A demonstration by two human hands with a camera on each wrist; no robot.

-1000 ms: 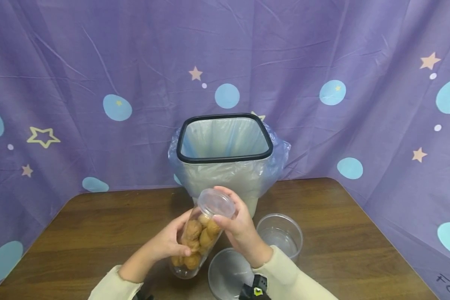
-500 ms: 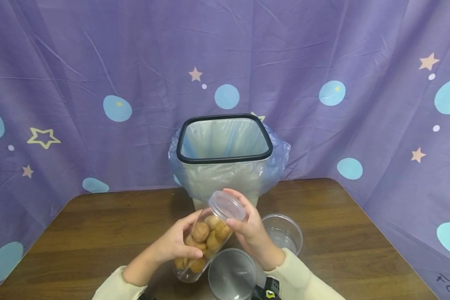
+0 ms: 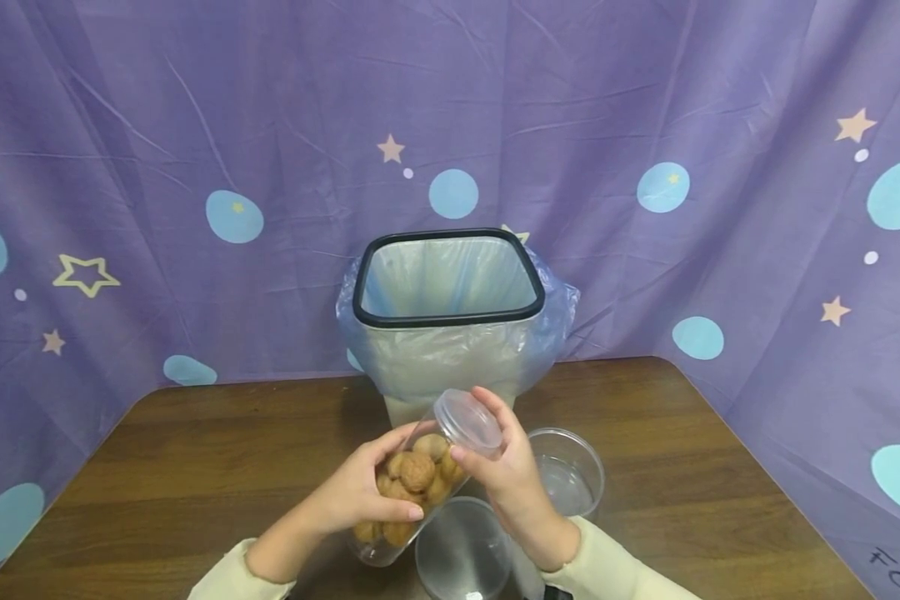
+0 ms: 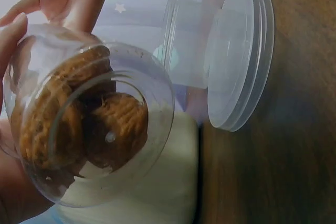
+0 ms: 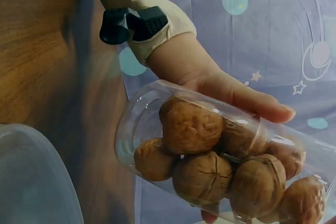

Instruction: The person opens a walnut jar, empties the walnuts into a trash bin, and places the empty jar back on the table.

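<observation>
A clear plastic jar [image 3: 437,486] holding several walnuts [image 5: 203,178] is raised above the table, tilted with its top up and to the right. Its translucent lid [image 3: 468,419] sits on the mouth. My left hand [image 3: 356,492] grips the jar's body, thumb across the near side. My right hand [image 3: 512,475] holds the lid's rim between thumb and fingers. The left wrist view looks at the jar's round base [image 4: 113,129], with walnuts behind it. Below the jar, a separate round lid-like piece [image 4: 241,59] rests on the wooden table.
A bin [image 3: 450,358] with a black rim and bluish liner bag stands behind the hands. An open clear round container [image 3: 567,475] stands right of the right hand. The wooden table [image 3: 217,442] reaches a purple patterned curtain [image 3: 307,167] at the back.
Both hands have shifted right and slightly nearer with the jar, and it leans further to the right. The lid has stayed on its mouth. The bin and container keep their places.
</observation>
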